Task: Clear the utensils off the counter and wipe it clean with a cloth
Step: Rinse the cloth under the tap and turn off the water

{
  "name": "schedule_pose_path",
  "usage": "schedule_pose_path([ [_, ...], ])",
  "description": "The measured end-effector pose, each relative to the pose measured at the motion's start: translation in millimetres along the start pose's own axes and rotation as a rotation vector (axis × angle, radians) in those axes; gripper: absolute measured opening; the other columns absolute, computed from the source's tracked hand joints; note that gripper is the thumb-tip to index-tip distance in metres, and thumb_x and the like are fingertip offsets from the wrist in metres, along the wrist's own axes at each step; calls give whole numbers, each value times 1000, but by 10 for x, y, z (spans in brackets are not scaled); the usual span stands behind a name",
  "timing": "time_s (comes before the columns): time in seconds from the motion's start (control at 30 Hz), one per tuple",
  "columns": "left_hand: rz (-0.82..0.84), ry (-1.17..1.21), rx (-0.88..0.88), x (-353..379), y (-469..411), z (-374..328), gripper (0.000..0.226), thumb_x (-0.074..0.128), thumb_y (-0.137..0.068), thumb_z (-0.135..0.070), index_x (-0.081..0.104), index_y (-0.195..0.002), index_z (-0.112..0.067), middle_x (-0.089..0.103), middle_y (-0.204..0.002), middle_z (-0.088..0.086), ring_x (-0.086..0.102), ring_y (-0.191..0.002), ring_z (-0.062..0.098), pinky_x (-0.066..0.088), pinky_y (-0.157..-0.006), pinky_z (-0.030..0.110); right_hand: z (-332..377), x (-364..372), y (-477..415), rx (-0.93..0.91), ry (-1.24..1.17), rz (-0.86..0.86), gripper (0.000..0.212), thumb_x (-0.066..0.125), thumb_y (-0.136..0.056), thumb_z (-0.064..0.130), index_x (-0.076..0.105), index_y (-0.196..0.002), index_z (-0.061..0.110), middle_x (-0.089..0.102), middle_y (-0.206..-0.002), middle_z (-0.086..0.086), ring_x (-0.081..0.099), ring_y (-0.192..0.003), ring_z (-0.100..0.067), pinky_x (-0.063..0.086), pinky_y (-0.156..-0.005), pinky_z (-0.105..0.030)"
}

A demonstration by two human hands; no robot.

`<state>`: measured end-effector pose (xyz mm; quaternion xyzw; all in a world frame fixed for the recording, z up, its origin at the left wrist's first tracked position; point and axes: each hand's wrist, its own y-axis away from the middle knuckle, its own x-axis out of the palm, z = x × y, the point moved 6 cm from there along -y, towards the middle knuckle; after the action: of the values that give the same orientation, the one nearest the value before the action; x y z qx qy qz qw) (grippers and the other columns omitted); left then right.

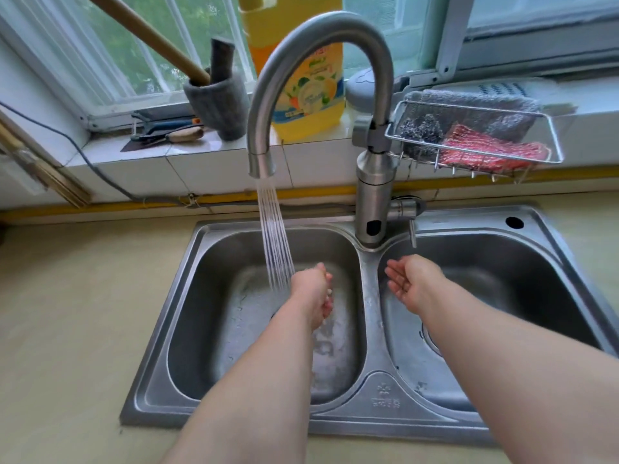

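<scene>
Running from the tap [321,78], water falls on the left hand [313,289] over the left basin of the sink [160,336]; its fingers curl loosely and grasp nothing. The right hand [413,283] hangs over the right basin, palm up, fingers spread, empty. A red cloth [485,150] lies in the wire rack [556,142] fixed on the tap. The counter [67,313] surrounds the sink.

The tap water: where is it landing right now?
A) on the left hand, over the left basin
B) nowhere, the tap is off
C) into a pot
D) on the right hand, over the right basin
A: the stream from the tap hits the left hand over the left basin; the right hand hangs open and clear of it.
</scene>
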<state>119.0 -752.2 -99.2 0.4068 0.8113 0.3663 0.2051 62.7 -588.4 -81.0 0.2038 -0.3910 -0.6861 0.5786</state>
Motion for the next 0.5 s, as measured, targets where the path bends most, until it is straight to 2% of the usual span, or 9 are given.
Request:
schedule_pose_path([
  [0.07,-48,-14,43,26,41,-80,38,44,-97,-30,42,-60,-19,35,-39,-5,25,-26,10,19,-36,8,62,-23,-60,-10,10,-6,30,36,-99,14,55,-122,8,65,-124,-4,60,-74,-10,44,-65,-22],
  [0.13,-88,-60,96,30,61,-161,28,43,-89,-20,37,-62,-18,33,-37,-4,23,-28,12,19,-36,11,123,-38,-104,-18,7,-4,34,36,-99,14,53,-129,8,68,-115,-2,60,-71,-9,42,-59,-21],
  [0.23,-112,-179,90,13,105,-219,17,41,-85,-15,37,-68,-16,36,-49,1,25,-36,14,20,-39,12,231,-44,-92,-33,10,-17,32,39,-101,19,52,-128,8,68,-110,-3,60,-87,-11,41,-60,-22],
  [0.27,-104,-230,79,12,127,-225,16,41,-85,-14,37,-69,-15,37,-53,3,25,-37,14,21,-40,12,249,-48,-83,-36,7,-29,32,39,-101,21,51,-128,8,69,-102,-1,59,-87,-11,40,-60,-22],
  [0.37,-52,-389,67,65,188,-209,19,39,-86,-12,39,-66,-14,41,-59,6,26,-38,15,22,-42,14,202,-61,-104,-69,2,-54,33,38,-101,24,50,-129,10,59,-73,2,55,-66,-8,37,-56,-22],
  [0.4,-32,-429,63,90,206,-193,19,39,-86,-12,40,-67,-13,42,-61,6,27,-40,16,23,-43,16,208,-49,-111,-102,9,-78,32,38,-101,24,52,-126,11,57,-70,2,53,-64,-10,37,-57,-23],
  [0.5,32,-483,40,154,283,-166,22,43,-90,-16,40,-68,-15,43,-65,5,25,-41,14,23,-39,13,530,79,6,-334,68,-86,22,39,-100,25,57,-107,15,59,-77,3,54,-78,-16,41,-70,-29],
])
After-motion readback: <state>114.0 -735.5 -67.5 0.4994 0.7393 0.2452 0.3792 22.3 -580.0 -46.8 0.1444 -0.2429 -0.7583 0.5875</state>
